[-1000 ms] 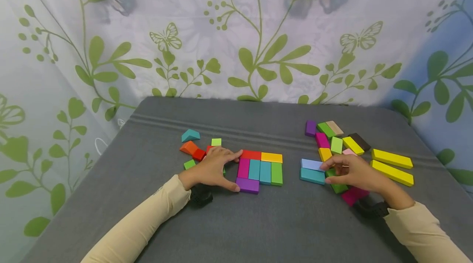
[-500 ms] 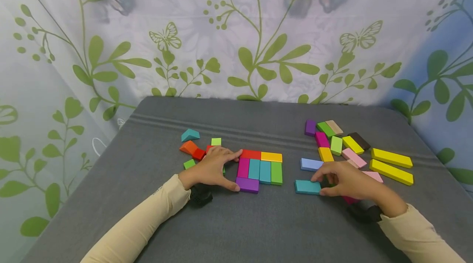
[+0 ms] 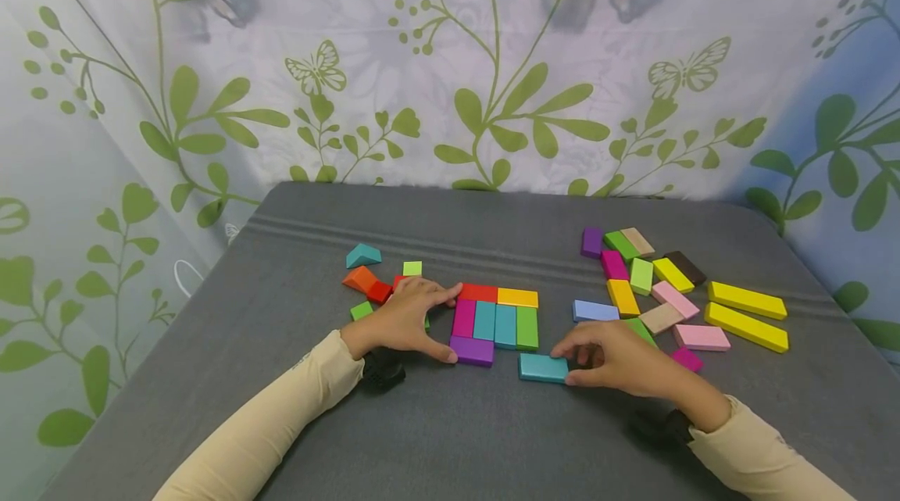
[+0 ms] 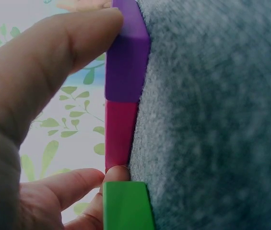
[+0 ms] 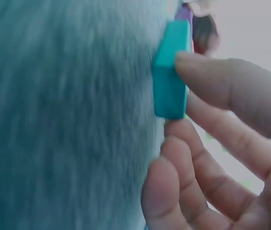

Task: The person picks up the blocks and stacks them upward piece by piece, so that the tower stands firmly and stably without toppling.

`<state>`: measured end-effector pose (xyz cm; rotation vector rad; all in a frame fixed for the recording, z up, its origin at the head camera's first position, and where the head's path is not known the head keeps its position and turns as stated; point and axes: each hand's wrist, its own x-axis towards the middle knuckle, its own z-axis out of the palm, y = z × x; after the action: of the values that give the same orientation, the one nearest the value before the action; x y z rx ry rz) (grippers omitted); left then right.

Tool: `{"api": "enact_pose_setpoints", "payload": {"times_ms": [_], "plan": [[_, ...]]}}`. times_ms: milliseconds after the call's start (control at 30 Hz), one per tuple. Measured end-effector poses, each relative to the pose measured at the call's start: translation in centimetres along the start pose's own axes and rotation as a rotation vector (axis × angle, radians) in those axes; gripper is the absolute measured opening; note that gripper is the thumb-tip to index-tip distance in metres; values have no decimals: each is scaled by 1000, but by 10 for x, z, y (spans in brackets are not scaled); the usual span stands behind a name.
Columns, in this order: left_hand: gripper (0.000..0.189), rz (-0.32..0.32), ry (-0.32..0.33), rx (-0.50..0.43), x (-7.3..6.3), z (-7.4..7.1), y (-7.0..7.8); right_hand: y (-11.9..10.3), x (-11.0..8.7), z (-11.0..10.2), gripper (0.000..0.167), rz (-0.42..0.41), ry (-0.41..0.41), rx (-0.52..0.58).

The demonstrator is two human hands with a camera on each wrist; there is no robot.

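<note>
If pushed crookedly, the teal block [image 3: 544,368] your right hand [image 3: 626,358] pinches at four o'clock from the block panel [image 3: 484,321] could split it, despite your wide-spread left hand [image 3: 408,321].

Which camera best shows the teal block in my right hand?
Right wrist view: the teal block looms largest there, partly behind the thumb. Head shows its top, smaller; I can't find it in the left wrist view.
</note>
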<state>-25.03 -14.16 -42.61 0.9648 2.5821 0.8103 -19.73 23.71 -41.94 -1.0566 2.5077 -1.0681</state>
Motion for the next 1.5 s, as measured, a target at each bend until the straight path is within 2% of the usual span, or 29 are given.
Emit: {"api": "enact_pose_setpoints", "payload": {"times_ms": [100,333,567,767,933,1033,1167,1233,1367,1433,1500], "plan": [[109,-3,0,-3,0,0,1,-16,6,4,29,63,21,-23],[109,-1,-1,-5,1,0,1,-27,19,13,38,148,81,-83],[109,-3,-5,-2,1,0,1,-29,27,20,38,143,123,-69],[109,-6,-7,-1,1,-2,1,-26,29,22,37,144,117,-40],[110,-3,-7,-1,1,-2,1,-21,27,8,31,112,94,-3],[110,2,-3,3,1,-2,1,-15,23,-10,25,112,138,-50],[109,9,3,9,1,-2,1,-4,17,-32,25,191,208,-194],[109,15,4,13,0,-2,1,1,14,-39,28,252,208,-249],[109,24,5,24,0,-1,1,8,12,-43,35,328,159,-291],[109,25,6,29,0,0,0,14,12,-41,37,326,150,-291],[109,24,7,27,0,0,0,22,11,-37,42,289,145,-278]]}}
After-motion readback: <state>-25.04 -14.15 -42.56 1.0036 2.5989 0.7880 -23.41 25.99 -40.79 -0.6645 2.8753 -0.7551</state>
